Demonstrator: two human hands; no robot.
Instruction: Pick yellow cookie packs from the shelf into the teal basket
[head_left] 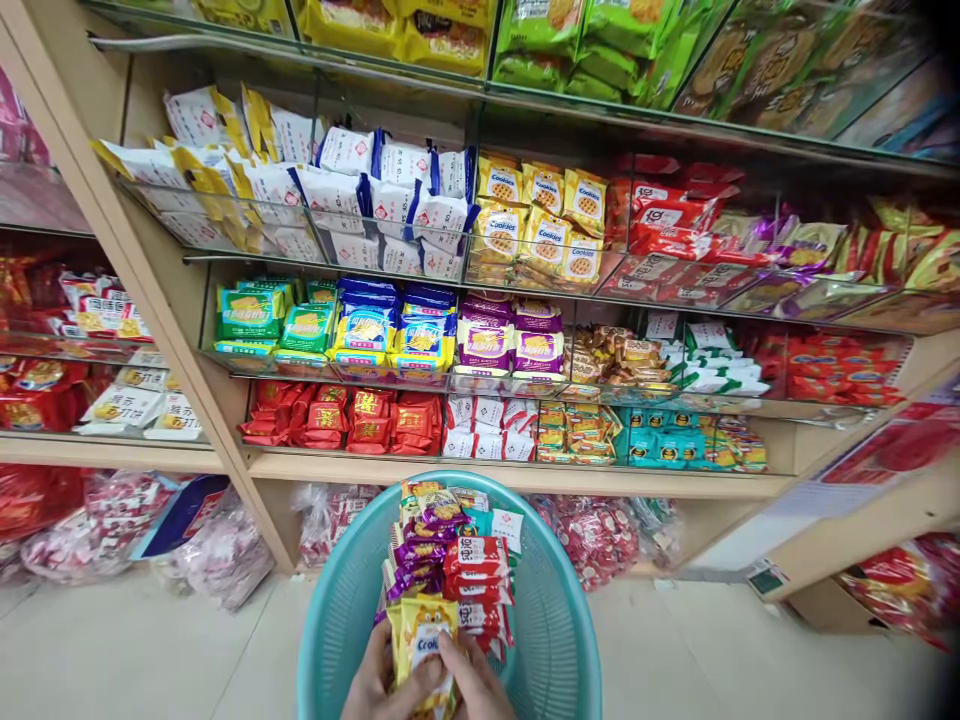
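Hands first: my left hand (379,685) and right hand (472,685) meet at the bottom edge of the view, both curled closed on one yellow cookie packet (421,640), thumbs and fingers pinching its lower end from either side while its printed face tilts up toward me. I judge the grip would serve best if I keep it light on the sealed edges, so the biscuits inside are not crushed, and keep the packet flat against the stack rather than letting it slide. Both wrists come in low and close together, palms turned inward, with only the knuckles and upper fingers showing; the forearms are out of view. The packet lies over the near rim of the teal basket (559,610), which sits directly beyond my hands. Just past my fingers a heap of small snack packs fills the basket: red packets (476,565) to the right, purple packets (416,555) to the left. Farther off, past the basket's far rim, bagged sweets (592,535) rest on the floor. Well beyond and above stands the shelf unit (525,475), tiers crowded with biscuit packs, among them matching yellow cookie bags (544,225) up and to the right.
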